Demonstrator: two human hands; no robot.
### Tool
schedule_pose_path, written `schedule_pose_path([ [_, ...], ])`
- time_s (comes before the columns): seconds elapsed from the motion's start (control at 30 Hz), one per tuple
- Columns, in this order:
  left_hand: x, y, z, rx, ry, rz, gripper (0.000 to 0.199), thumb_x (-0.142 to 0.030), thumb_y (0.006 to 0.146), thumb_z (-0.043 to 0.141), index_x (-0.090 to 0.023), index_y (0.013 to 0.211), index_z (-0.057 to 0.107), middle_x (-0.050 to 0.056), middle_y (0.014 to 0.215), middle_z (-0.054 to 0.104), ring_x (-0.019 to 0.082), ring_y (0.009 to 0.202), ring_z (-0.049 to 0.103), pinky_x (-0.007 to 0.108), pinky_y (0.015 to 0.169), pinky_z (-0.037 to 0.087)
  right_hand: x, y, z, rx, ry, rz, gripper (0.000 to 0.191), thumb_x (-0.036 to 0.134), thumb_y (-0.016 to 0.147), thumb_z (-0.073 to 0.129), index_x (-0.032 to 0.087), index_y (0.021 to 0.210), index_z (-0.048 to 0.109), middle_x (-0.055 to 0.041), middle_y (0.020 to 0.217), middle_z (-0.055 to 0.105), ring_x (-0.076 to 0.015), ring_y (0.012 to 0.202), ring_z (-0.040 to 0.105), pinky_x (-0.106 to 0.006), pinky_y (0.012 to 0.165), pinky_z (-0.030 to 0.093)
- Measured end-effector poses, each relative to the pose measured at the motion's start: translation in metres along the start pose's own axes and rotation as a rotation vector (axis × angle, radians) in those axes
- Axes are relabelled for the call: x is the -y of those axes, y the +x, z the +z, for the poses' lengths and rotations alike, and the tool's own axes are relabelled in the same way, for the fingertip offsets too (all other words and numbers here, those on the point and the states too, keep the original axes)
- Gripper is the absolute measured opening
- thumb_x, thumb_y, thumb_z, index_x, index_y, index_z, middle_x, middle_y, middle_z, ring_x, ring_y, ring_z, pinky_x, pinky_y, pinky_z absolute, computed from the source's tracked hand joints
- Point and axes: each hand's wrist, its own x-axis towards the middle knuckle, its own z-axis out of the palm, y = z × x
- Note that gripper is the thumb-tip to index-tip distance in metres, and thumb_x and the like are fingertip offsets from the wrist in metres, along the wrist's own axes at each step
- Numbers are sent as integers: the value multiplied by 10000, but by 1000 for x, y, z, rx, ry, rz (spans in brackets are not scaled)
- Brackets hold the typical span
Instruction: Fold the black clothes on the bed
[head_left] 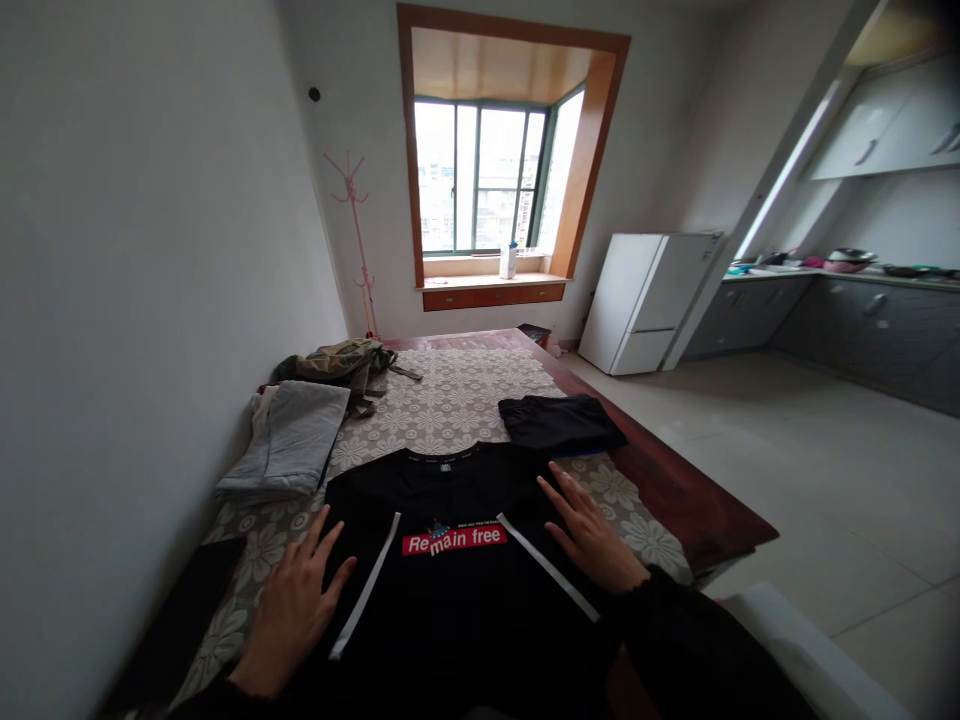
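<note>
Hands lay flat, fingers spread, gripping nothing: left hand and right hand pressed a black T-shirt at lower centre of the tabletop. Its right side neared the edge and could likely slide off. Beyond, folded black garment, grey stack and olive pile left open cloth between.

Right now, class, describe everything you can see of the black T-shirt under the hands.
The black T-shirt looks like soft knit fabric. It lies flat, front up, neck away from the camera, on the flowered tablecloth. A red chest label reads "Remain free" in white, and two white stripes run diagonally down from it. The left hand and right hand rest open and flat on it, one each side of the label.
</note>
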Motion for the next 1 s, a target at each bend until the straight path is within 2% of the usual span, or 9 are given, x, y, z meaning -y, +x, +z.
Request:
schedule_pose_path([
  [0.13,1,-32,11,-12,154,19,581,-450,977,371,-252,1493,550,66,1600,506,374,1376,520,553,1098,437,7,-28,11,102,-114,-38,590,305,1039,357,388,1618,285,12,1694,322,-252,1563,299,-544,1289,235],
  [0.27,7,-39,8,-1,320,99,560,-323,962,360,-227,1469,576,47,1610,490,369,1493,395,596,1188,323,3,-30,9,195,-246,-20,570,358,1042,308,286,1606,348,-57,1694,315,-278,1555,317,-577,1261,260],
  [0.33,0,-31,-1,48,390,143,535,-295,961,354,-176,1389,652,85,1591,514,376,1505,381,618,1213,276,7,-21,3,255,-316,5,580,361,1018,340,265,1586,398,-89,1674,357,-323,1530,363,-618,1247,248],
  [0.43,-25,-4,-12,93,427,152,519,-336,984,353,-115,1297,703,151,1534,573,380,1496,402,586,1227,277,24,5,-2,325,-383,89,622,420,967,438,220,1555,465,-153,1631,425,-410,1497,393,-657,1236,200],
  [0.5,-45,19,-9,112,388,122,556,-381,1002,339,-109,1391,629,157,1539,566,366,1491,418,545,1223,306,39,28,0,334,-368,138,661,480,966,443,206,1568,444,-163,1660,367,-426,1523,336,-635,1238,191],
  [0.6,-63,48,9,155,295,74,614,-455,1014,333,-181,1550,453,129,1633,448,380,1518,372,564,1217,309,54,55,13,303,-320,194,662,497,1004,368,235,1612,348,-131,1714,247,-400,1565,242,-584,1242,198],
  [0.77,-57,64,39,124,229,81,649,-526,1012,330,-259,1602,349,97,1708,291,411,1566,241,624,1239,223,50,65,36,252,-303,223,634,484,1023,329,281,1623,311,-95,1728,223,-389,1586,162,-591,1248,136],
  [0.9,-53,61,39,126,196,147,624,-496,1017,329,-280,1603,345,68,1709,296,402,1577,211,642,1243,205,46,61,39,252,-310,210,629,484,1028,308,297,1628,292,-73,1737,198,-409,1584,140,-638,1236,122],
  [1.0,-57,59,35,162,142,236,610,-471,1011,359,-311,1599,346,34,1708,308,374,1582,215,606,1255,221,49,61,35,255,-298,151,617,474,1032,273,296,1622,312,-26,1743,175,-389,1595,105,-645,1245,104],
])
